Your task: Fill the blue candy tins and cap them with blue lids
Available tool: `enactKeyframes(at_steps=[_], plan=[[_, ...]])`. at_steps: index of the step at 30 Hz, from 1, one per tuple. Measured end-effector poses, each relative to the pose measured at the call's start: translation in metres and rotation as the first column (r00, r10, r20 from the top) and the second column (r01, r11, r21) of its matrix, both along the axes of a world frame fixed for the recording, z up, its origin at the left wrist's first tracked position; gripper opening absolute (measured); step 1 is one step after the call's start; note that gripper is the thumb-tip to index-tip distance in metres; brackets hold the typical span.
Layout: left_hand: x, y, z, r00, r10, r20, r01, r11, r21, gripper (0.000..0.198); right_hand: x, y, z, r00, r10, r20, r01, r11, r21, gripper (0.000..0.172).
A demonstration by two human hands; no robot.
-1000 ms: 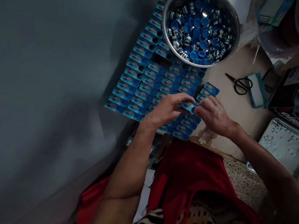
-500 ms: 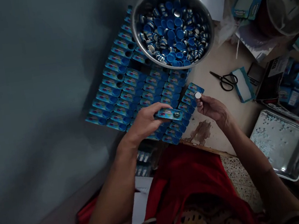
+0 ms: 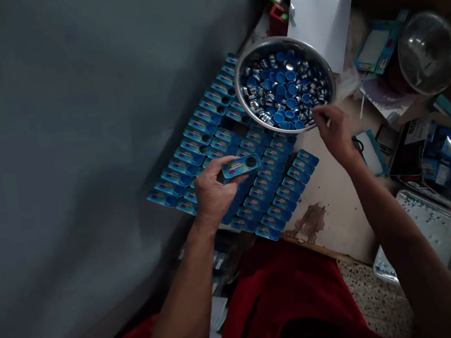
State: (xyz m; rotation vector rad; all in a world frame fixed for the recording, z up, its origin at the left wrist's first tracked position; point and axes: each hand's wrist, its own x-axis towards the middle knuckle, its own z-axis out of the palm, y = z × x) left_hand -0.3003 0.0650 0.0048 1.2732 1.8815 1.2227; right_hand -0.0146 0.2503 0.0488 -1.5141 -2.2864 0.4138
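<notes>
My left hand (image 3: 215, 193) is closed around a small blue printed packet (image 3: 232, 168), whose round opening at the right end looks dark. Below and beyond it, rows of similar blue packets (image 3: 259, 203) lie on the table, many with a blue disc at one end. A steel bowl (image 3: 255, 122) full of round blue-and-silver caps (image 3: 280, 91) stands at the back over part of the rows. At the bowl's right front rim is my right hand (image 3: 334, 129), its fingertips pinched together; whatever is between them, if anything, is hidden.
Right of my right forearm lie a blue-edged card (image 3: 373, 157) and a partly hidden scissors handle (image 3: 358, 144). A metal tray (image 3: 444, 241) with small bits, a carton of blue packs (image 3: 450, 158) and a clear bowl (image 3: 429, 56) stand farther right. The wall (image 3: 80, 126) borders the left.
My right hand has moved from beside the packet, where it held a round silver-white cap, up to the bowl's rim. My left hand still holds a packet. The view has shifted.
</notes>
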Motion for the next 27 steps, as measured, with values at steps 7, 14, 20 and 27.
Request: enactKeyframes(at_steps=[7, 14, 20, 27], plan=[[-0.009, 0.014, -0.017, 1.000, -0.001, 0.012, 0.000, 0.997, 0.075, 0.037, -0.072, 0.095, -0.033, 0.917, 0.187, 0.353, -0.191, 0.981, -0.026, 0.021], [-0.024, 0.011, -0.036, 1.000, -0.003, -0.031, 0.004, 0.999, 0.039, 0.035, -0.077, 0.076, -0.007, 0.976, 0.107, 0.192, -0.136, 0.980, 0.144, 0.021], [-0.023, 0.011, -0.046, 0.997, -0.045, -0.064, 0.049, 0.997, 0.056, 0.026, -0.145, -0.021, 0.006, 0.928, 0.356, -0.111, -0.372, 0.877, -0.303, 0.015], [-0.020, 0.013, -0.050, 0.992, -0.115, -0.052, 0.119, 0.989, 0.082, 0.027, -0.175, -0.042, 0.013, 0.847, 0.472, 0.245, -0.365, 0.850, -0.379, 0.016]])
